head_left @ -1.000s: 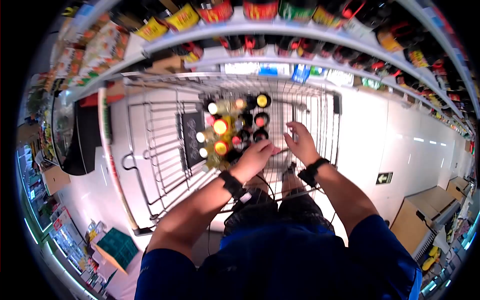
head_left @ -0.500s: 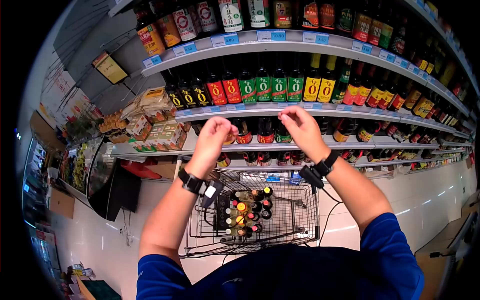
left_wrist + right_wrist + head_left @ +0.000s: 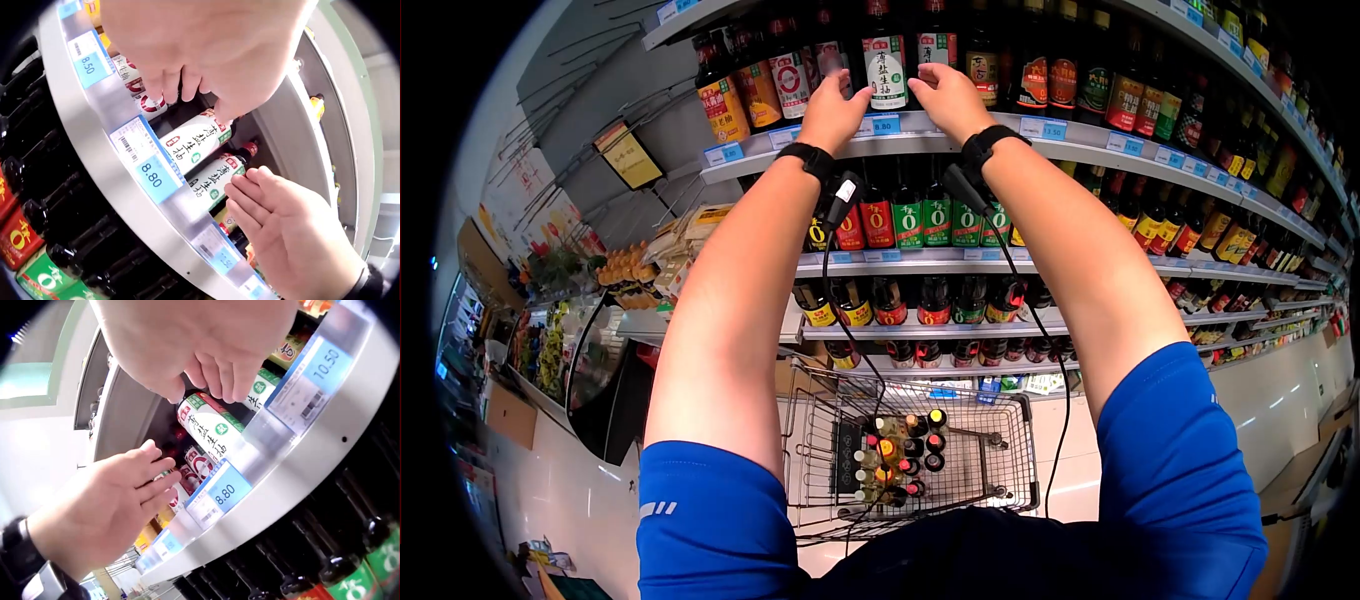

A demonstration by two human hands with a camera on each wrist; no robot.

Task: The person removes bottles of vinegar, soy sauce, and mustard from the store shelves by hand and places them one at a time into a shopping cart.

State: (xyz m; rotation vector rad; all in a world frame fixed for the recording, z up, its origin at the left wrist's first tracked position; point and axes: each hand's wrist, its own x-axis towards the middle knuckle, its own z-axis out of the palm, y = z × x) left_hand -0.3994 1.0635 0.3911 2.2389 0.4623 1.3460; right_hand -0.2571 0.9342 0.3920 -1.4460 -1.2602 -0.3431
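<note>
A dark soy sauce bottle with a white label (image 3: 886, 75) stands upright on the upper shelf, between my two raised hands. On its left side is my left hand (image 3: 835, 112), the thumb toward the label and the fingers loosely bent. My right hand (image 3: 953, 100) is on the other side, its thumb also toward the bottle. In the right wrist view a gap shows between the left hand (image 3: 112, 500) and the white-labelled bottle (image 3: 209, 428), while the right fingertips overlap its upper edge. Nothing is held in either hand. A similar bottle (image 3: 219, 178) stands beside it.
Blue price tags (image 3: 1052, 130) line the shelf edge. Bottles with green labels (image 3: 908, 225) fill the shelf below. A wire shopping cart (image 3: 1010, 440) with several bottles (image 3: 887, 448) stands below my arms. Cables (image 3: 1055, 420) hang from both wrists.
Both hands have risen from over the cart to the upper shelf, on either side of the white-labelled bottle. The head view has tilted up from the cart to the shelves.
</note>
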